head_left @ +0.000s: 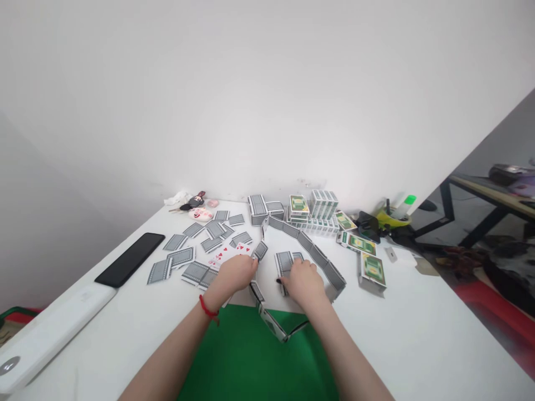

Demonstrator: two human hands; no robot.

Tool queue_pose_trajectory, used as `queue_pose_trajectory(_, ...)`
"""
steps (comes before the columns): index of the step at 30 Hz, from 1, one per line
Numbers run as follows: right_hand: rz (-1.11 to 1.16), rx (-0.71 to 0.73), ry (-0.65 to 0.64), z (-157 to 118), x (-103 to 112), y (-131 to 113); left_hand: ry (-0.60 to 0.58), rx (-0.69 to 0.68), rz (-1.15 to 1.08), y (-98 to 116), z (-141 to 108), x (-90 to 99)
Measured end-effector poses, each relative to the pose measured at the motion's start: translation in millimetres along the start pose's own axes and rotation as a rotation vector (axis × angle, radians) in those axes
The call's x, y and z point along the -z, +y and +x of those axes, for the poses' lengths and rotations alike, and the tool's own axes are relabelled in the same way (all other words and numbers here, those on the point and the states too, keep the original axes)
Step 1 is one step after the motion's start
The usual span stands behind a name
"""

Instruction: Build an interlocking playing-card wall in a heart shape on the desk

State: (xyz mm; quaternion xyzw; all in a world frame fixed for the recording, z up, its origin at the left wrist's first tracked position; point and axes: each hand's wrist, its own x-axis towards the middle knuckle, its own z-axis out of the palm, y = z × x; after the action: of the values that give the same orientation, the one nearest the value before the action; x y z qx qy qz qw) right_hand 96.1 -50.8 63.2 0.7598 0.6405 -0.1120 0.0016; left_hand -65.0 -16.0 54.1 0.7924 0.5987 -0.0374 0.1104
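A chain of joined grey-backed cards stands on edge in a loop on the white table, its near end reaching over the green surface. My left hand, with a red string at the wrist, is closed at the loop's left side; its fingertips are too small to tell what they pinch. Inside the loop, flat grey cards lie under the fingers of my right hand, whose fingers are bent and a little apart over them. Loose grey cards and red-heart cards are scattered to the left.
Stacked card boxes stand against the wall, with more green boxes at the right. A black phone and a long white object lie left. Keys and a yellow holder sit at the back.
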Motion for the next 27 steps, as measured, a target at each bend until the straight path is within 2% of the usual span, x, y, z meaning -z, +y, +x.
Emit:
queue_pose_trajectory(3, 0.004, -0.019, 0.038, 3, -10, -2, 0.013, -0.039, 0.002, -2, 0, -2.8)
queue_pose_trajectory(6, 0.077, -0.047, -0.003, 8, -14, 0, 0.005, -0.082, -0.069, -4, -2, -3.6)
queue_pose_trajectory(9, 0.215, -0.058, -0.041, 13, -16, 5, -0.115, -0.007, -0.276, -8, -3, -0.9)
queue_pose_trajectory(11, 0.331, -0.037, -0.014, 16, -17, 8, -0.198, 0.043, -0.440, -12, -2, 0.8)
queue_pose_trajectory(12, 0.392, -0.027, 0.016, 17, -17, 9, -0.197, 0.069, -0.514, -15, 0, 1.0)
queue_pose_trajectory(14, 0.500, -0.009, 0.086, 21, -17, 12, -0.084, 0.116, -0.623, -21, 4, -0.1)
queue_pose_trajectory(16, 0.568, 0.000, 0.128, 25, -17, 17, 0.129, 0.098, -0.695, -24, 10, -3.8)
queue_pose_trajectory(18, 0.607, 0.013, 0.117, 29, -16, 21, 0.326, -0.022, -0.782, -23, 14, -10.1)
queue_pose_trajectory(20, 0.727, 0.017, 0.086, 30, -14, 24, 0.437, -0.184, -0.895, -21, 16, -17.7)
queue_pose_trajectory(23, 1.166, -0.069, -0.029, 27, -12, 18, 0.461, -0.338, -1.000, -18, 15, -28.7)
queue_pose_trajectory(25, 1.467, -0.153, -0.154, 22, -11, 10, 0.427, -0.377, -1.009, -17, 14, -34.2)
queue_pose_trajectory(27, 1.654, -0.237, -0.249, 18, -10, 2, 0.385, -0.395, -1.005, -18, 13, -38.2)
